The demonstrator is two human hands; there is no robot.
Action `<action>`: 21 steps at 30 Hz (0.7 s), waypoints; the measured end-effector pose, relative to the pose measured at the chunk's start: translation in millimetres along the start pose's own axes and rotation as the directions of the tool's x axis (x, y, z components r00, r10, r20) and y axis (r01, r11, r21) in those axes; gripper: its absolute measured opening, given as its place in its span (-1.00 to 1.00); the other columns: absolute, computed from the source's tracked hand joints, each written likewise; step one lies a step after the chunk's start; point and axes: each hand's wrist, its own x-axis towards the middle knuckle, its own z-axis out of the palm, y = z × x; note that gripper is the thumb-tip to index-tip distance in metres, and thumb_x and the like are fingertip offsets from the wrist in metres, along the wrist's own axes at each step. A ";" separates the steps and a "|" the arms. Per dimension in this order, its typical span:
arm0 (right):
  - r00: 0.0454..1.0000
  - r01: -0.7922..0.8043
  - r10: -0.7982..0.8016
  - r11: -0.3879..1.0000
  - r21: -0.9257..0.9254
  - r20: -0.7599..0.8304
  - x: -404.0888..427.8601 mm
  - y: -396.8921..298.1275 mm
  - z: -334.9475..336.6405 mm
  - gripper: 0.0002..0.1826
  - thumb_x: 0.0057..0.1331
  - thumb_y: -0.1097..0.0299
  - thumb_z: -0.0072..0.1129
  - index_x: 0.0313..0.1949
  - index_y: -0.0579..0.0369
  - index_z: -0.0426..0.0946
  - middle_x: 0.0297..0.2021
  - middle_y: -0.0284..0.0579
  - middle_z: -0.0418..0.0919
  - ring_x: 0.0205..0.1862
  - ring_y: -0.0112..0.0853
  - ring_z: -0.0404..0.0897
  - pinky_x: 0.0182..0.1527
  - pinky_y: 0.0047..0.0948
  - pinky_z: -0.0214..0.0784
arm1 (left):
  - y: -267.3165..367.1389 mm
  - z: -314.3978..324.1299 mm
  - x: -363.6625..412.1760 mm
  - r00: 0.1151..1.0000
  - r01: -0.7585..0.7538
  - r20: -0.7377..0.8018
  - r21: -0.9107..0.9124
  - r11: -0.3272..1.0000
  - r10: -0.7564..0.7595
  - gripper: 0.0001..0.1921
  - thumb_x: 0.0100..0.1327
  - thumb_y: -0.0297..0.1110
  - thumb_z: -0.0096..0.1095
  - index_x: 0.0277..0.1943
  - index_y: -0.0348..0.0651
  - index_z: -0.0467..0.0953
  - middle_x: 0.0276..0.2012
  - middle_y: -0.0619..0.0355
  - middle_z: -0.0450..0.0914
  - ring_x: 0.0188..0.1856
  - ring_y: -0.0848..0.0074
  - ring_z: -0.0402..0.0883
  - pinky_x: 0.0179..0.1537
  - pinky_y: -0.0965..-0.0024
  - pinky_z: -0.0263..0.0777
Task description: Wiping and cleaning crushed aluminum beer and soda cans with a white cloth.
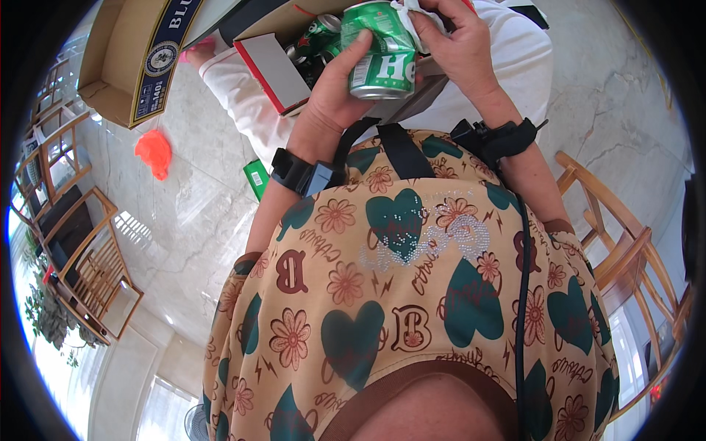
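My left hand (343, 91) is closed around a green Heineken can (380, 66) with a dented side, its thumb across the front. Beside the can's upper right, my right hand (460, 41) pinches a crumpled white tissue or cloth (416, 22) against it. Just left of and behind the can, more green cans (322, 36) lie in a cardboard box with a red-edged flap (274, 71). The right hand's fingertips are partly hidden by the white material.
A large open cardboard box (110, 60) stands at the upper left. An orange plastic bag (153, 154) and a green carton (257, 177) are on the marble floor. Wooden chairs stand at left and at right (623, 248). A black cable (521, 308) runs down my shirt.
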 end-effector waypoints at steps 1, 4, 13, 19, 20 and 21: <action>1.000 -0.010 0.009 1.000 0.022 0.026 0.2 -3.8 0.5 -0.85 0.29 0.57 0.30 -0.14 0.29 0.62 -0.30 -0.13 0.64 -0.24 -0.42 0.65 -0.20 -0.46 0.47 | -0.8 1.3 0.3 1.000 -0.024 -0.019 -0.037 0.999 0.023 -0.32 0.49 0.14 0.18 0.40 -0.25 0.34 0.21 -0.15 0.60 0.20 0.06 0.66 0.29 -0.07 0.53; 0.998 -0.055 0.052 0.995 0.080 0.041 -3.4 -7.7 5.4 -0.84 0.28 0.56 0.31 -0.15 0.30 0.61 -0.30 -0.13 0.62 -0.26 -0.42 0.63 -0.21 -0.47 0.46 | -2.1 2.8 -0.6 0.994 -0.050 -0.098 -0.013 0.999 0.048 -0.29 0.51 0.23 0.06 0.43 -0.18 0.31 0.29 -0.05 0.55 0.28 0.11 0.59 0.33 -0.07 0.48; 0.989 0.030 -0.036 0.998 0.048 0.143 -3.2 -10.3 5.8 -0.82 0.23 0.57 0.34 -0.18 0.28 0.59 -0.30 -0.08 0.56 -0.25 -0.31 0.61 -0.21 -0.40 0.45 | -10.4 -4.8 8.3 0.951 -0.139 -0.287 -0.066 0.988 0.115 -0.43 0.62 0.11 -0.11 0.42 -0.15 0.33 0.30 0.03 0.54 0.34 0.22 0.53 0.39 0.06 0.41; 0.974 0.103 -0.108 0.994 0.034 0.200 -3.4 -17.7 5.5 -0.80 0.16 0.55 0.39 -0.21 0.25 0.62 -0.26 -0.06 0.61 -0.22 -0.21 0.65 -0.19 -0.34 0.49 | -7.2 13.2 0.5 0.979 0.000 -0.203 0.114 0.994 0.023 -0.38 0.60 0.21 -0.12 0.41 -0.13 0.33 0.26 0.07 0.56 0.27 0.30 0.59 0.33 0.14 0.48; 0.971 0.109 -0.114 0.993 0.036 0.212 -3.0 -19.7 7.1 -0.80 0.15 0.55 0.39 -0.21 0.24 0.63 -0.26 -0.04 0.62 -0.22 -0.18 0.66 -0.18 -0.32 0.50 | -23.9 -21.1 17.5 0.997 -0.019 -0.071 0.003 1.000 0.019 -0.33 0.55 0.28 -0.07 0.39 -0.13 0.36 0.24 0.09 0.58 0.26 0.33 0.61 0.32 0.19 0.48; 0.969 0.111 -0.115 0.993 0.033 0.218 -2.6 -18.9 7.0 -0.80 0.14 0.55 0.40 -0.22 0.24 0.64 -0.25 -0.03 0.63 -0.21 -0.15 0.67 -0.17 -0.31 0.51 | -24.1 -21.7 18.1 0.997 -0.016 -0.069 0.003 1.000 0.016 -0.33 0.55 0.28 -0.07 0.39 -0.13 0.36 0.24 0.09 0.58 0.26 0.33 0.61 0.32 0.19 0.48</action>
